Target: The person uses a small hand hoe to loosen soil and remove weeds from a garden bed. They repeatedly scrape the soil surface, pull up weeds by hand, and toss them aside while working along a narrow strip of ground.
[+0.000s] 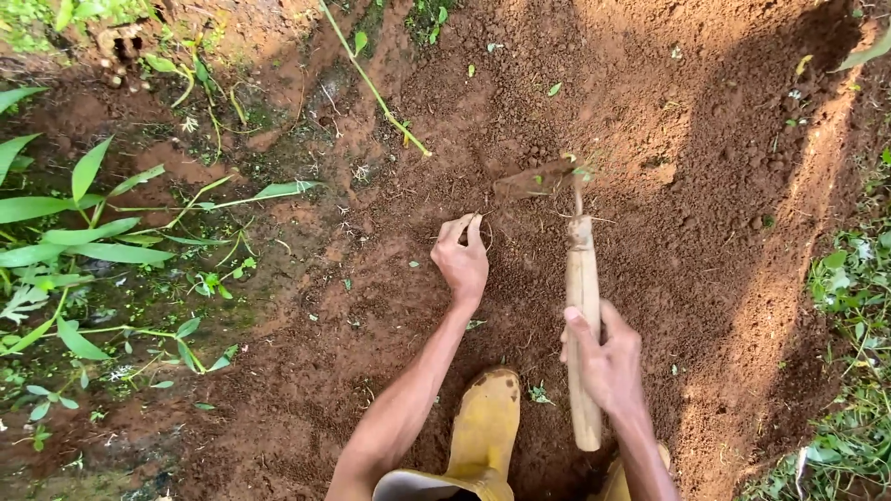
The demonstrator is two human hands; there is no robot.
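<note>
Two hands at work: right hand (608,362) fingers wrap the wooden hoe handle (583,315), its blade (534,178) biting red soil (650,121); left hand (461,260) fingers pinch a thin root (483,227). Ground near the yellow boot (483,431) looks loosened, weeds (83,232) remain leftward.

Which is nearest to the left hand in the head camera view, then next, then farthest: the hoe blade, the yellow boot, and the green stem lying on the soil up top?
From the left hand:
1. Hoe blade, just up and to its right, dug into the soil.
2. Yellow boot, below it, beside the forearm.
3. Green stem, farthest, up and to its left.
</note>
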